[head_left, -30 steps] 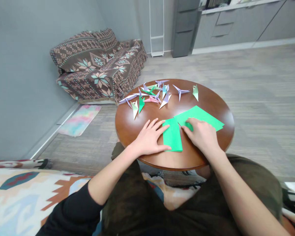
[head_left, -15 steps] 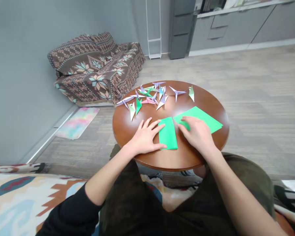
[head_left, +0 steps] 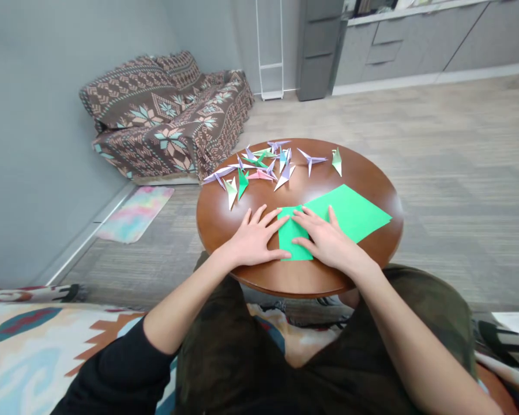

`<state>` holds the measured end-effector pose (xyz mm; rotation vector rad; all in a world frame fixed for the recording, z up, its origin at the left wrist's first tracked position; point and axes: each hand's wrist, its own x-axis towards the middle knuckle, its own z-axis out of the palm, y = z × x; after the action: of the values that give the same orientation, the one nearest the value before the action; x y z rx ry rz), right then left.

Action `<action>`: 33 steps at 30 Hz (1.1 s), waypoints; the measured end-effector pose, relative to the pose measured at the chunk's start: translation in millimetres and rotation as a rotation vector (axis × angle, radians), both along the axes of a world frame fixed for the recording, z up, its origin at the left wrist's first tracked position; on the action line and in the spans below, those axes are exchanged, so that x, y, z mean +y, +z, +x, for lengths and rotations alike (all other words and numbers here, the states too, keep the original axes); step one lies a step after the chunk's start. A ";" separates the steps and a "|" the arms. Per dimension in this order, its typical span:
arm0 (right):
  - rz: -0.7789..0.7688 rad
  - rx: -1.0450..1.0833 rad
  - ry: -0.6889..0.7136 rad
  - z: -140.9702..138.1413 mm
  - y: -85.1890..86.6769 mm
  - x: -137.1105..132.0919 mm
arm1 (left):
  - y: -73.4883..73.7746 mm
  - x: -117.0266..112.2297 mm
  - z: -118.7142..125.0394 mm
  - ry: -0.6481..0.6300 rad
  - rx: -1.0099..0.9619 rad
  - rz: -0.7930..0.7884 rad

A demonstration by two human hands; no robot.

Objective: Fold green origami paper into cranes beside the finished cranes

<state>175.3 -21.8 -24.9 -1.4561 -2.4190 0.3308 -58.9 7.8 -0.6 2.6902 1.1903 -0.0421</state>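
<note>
A folded green sheet of paper (head_left: 287,233) lies on the round brown table (head_left: 277,279) in front of me. My left hand (head_left: 256,237) rests with fingers spread, its fingertips on the left part of that paper. From the right, my right hand (head_left: 324,236) lies over the paper's right edge, fingers stretched out and touching it. Behind the right hand lies more green paper (head_left: 357,213), flat and seemingly unfolded, its near corner partly covered by the hand. Neither hand grips anything.
Several folded paper cranes (head_left: 259,174) in purple, green, pink and white crowd the table's far left. A purple crane (head_left: 312,160) and a pale green crane (head_left: 337,161) stand at the back. Beyond are a patterned sofa (head_left: 168,124) and a pastel mat (head_left: 136,213).
My right hand has moved left, from the flat green paper onto the right side of the folded sheet, and its fingers have straightened. My left hand stays in place.
</note>
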 end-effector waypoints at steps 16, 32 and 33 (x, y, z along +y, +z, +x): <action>0.162 -0.266 -0.253 -62.2 0.1 1.7 | -2.1 -0.2 -1.2 -0.013 -0.011 0.014; 0.144 -0.217 -0.310 -34.7 -16.1 -9.0 | -2.8 -1.2 -0.6 0.005 -0.014 -0.003; 0.141 -0.215 -0.318 -33.2 -16.5 -9.6 | -2.2 -1.5 -0.4 0.005 -0.014 -0.006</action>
<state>142.0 -31.4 -41.4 -1.8538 -2.2577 -0.0697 -59.4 6.3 -2.8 2.6781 1.1908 -0.0254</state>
